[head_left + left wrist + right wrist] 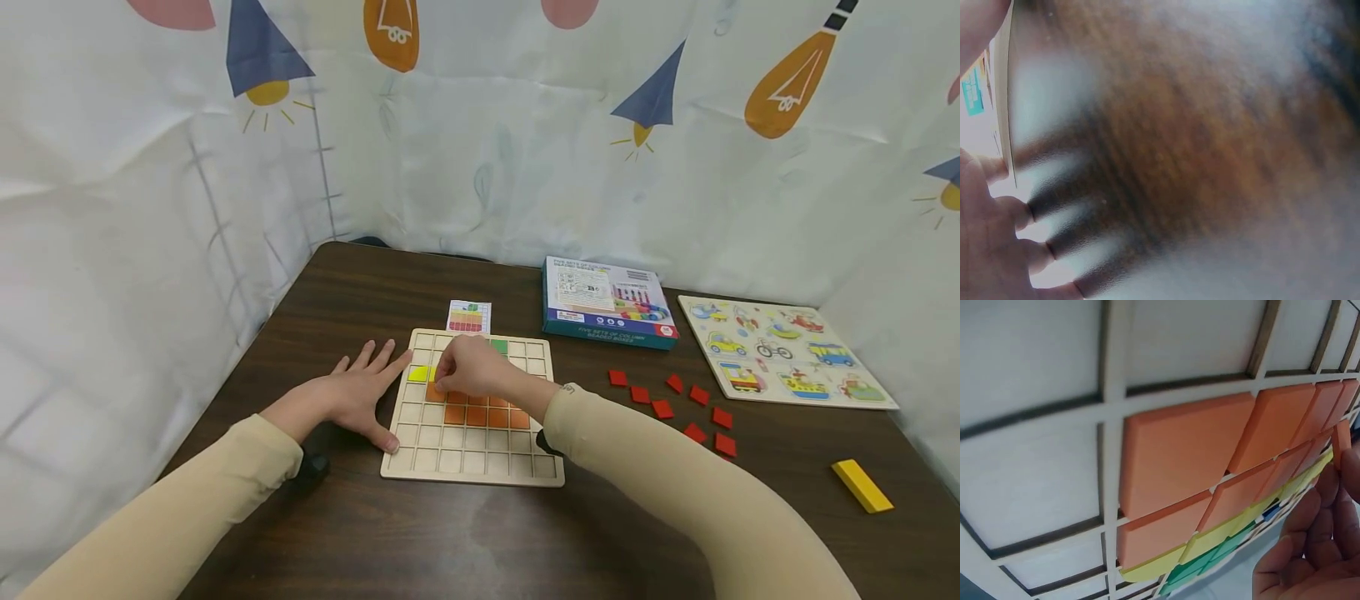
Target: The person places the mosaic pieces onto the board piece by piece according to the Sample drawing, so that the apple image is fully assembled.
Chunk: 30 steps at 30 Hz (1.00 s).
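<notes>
Right hand (471, 372) pinches orange tile (1341, 444) at grid board (472, 467) left columns, I see; left hand (352, 398) spread flat, touching board's left edge.

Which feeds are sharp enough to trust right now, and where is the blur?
Head view: evenly lit and sharp across the grid board and red tiles. Left wrist view: almost all blur, table smeared, only fingers readable. Right wrist view: orange tiles crisp, right hand soft.

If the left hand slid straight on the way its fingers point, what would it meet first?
Probably the wooden grid board: the left hand lies flat on the table, fingers aimed up and right, fingertips already at the board's left edge near the yellow tile.
</notes>
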Available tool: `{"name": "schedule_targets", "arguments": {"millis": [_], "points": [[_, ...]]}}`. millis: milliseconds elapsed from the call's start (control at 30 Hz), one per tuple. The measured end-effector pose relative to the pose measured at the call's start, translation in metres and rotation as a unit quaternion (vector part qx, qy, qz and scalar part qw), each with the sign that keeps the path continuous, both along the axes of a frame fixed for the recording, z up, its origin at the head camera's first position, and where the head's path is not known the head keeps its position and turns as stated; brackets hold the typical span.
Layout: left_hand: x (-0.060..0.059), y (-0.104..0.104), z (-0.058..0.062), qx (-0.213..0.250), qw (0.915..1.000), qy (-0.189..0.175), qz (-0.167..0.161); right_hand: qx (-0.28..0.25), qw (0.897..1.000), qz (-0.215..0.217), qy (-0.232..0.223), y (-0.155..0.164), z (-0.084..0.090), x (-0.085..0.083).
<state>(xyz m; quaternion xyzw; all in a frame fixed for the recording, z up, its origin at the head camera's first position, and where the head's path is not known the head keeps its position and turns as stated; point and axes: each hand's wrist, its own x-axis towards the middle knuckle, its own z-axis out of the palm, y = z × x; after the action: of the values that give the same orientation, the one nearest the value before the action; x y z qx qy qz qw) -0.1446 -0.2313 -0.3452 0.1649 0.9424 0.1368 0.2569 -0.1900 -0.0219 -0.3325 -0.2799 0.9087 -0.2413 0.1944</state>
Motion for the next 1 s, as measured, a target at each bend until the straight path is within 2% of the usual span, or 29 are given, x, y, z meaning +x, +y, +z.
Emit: {"name": "schedule_targets", "arguments": {"millis": [433, 800, 1000], "points": [[0.000, -0.001, -0.002, 0.000, 1.0000, 0.003, -0.002, 0.026, 0.999, 0.020, 0.039, -0.001, -0.006, 0.001], [0.000, -0.001, -0.001, 0.002, 1.0000, 0.001, 0.000, 0.001, 0.999, 0.030, 0.021, 0.006, -0.003, 0.002], [-0.001, -0.001, -0.002, 0.003, 1.0000, 0.000, 0.003, -0.039, 0.999, 0.013, -0.008, 0.032, 0.003, 0.003]]}}
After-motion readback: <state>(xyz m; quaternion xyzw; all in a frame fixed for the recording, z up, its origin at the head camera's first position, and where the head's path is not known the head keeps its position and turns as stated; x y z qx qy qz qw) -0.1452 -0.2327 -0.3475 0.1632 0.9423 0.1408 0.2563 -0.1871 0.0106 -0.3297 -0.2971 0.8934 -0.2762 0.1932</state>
